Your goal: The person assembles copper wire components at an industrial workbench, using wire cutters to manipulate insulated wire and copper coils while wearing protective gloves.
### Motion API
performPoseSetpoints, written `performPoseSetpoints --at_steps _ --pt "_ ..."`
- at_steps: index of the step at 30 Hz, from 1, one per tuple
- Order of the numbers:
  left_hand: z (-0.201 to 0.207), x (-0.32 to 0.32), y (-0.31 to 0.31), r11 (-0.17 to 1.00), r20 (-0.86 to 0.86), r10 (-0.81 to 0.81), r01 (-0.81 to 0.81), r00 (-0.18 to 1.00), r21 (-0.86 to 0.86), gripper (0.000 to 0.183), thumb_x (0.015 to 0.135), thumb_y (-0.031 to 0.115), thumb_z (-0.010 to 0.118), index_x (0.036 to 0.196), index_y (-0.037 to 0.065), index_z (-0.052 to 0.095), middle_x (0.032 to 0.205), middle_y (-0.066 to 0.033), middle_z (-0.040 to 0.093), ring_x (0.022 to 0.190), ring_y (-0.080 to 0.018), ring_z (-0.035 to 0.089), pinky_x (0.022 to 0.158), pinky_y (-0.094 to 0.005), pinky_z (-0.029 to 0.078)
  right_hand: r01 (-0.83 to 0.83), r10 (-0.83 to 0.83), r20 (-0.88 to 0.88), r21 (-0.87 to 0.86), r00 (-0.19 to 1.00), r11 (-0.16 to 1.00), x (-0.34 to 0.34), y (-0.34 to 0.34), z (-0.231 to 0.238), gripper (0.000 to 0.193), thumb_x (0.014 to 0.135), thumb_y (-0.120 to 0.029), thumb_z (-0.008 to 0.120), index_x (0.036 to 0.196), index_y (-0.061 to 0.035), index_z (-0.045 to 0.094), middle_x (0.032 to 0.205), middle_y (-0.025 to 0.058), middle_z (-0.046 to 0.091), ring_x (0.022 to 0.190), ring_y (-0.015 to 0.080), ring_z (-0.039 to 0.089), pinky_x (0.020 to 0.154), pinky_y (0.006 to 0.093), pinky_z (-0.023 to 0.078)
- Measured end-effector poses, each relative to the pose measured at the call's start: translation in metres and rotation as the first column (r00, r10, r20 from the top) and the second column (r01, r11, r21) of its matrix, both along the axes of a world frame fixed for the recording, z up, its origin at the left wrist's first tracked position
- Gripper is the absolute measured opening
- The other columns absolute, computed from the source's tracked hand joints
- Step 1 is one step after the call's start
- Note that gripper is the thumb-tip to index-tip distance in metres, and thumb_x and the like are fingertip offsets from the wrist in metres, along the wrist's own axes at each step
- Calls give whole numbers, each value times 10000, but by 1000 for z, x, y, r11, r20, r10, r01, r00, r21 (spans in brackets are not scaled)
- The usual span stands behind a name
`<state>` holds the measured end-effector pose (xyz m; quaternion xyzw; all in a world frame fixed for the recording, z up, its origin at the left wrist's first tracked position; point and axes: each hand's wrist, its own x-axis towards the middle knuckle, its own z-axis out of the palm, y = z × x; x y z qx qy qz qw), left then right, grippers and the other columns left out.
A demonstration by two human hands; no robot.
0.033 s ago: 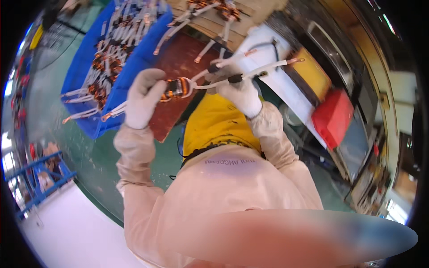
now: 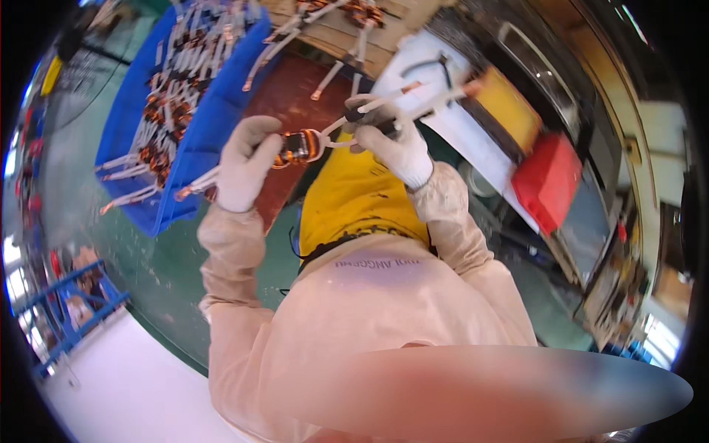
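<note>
My left hand [image 2: 247,162], in a white glove, grips a copper-wound coil [image 2: 298,147] with dark bands at its left end. White-sleeved leads run from the coil's right end to my right hand [image 2: 399,140], also gloved and closed on them. A black sleeve [image 2: 355,114] sits on the upper lead, just left of my right fingers. Beyond that hand the upper lead [image 2: 391,96] ends in bare copper; the other lead's end is smeared by motion. Another white lead with a copper end [image 2: 182,194] sticks out behind my left hand; where it starts is hidden.
A blue bin [image 2: 214,122] full of similar coils stands at the left. More coils [image 2: 362,13] lie on a wooden surface at the far side, above a red-brown board [image 2: 295,77]. At right are a yellow bin [image 2: 517,114] and a red bin [image 2: 548,181] beside a white surface [image 2: 413,55].
My right hand has slid slightly left along the leads toward the coil, and the lower lead now blurs. My left hand keeps its hold on the coil. The whole view has shifted a little.
</note>
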<state>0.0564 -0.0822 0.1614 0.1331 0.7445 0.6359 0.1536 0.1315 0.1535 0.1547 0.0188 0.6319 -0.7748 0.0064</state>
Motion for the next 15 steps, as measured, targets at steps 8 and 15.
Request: performPoseSetpoints --at_steps 8,15 --pt "-21 22 62 962 144 -60 19 988 272 226 836 -15 542 1057 29 551 803 21 527 671 -36 461 599 -183 378 494 -430 257 -581 866 647 57 40 -52 406 949 -304 411 1037 67 551 817 154 643 618 211 619 583 301 508" --pt "-9 22 65 961 117 -17 -16 993 277 247 821 -10 536 1059 53 547 747 47 477 568 -7 360 489 -156 260 483 -311 395 -482 864 731 63 35 -43 429 932 -266 423 1210 60 435 939 185 631 741 249 633 684 355 538"
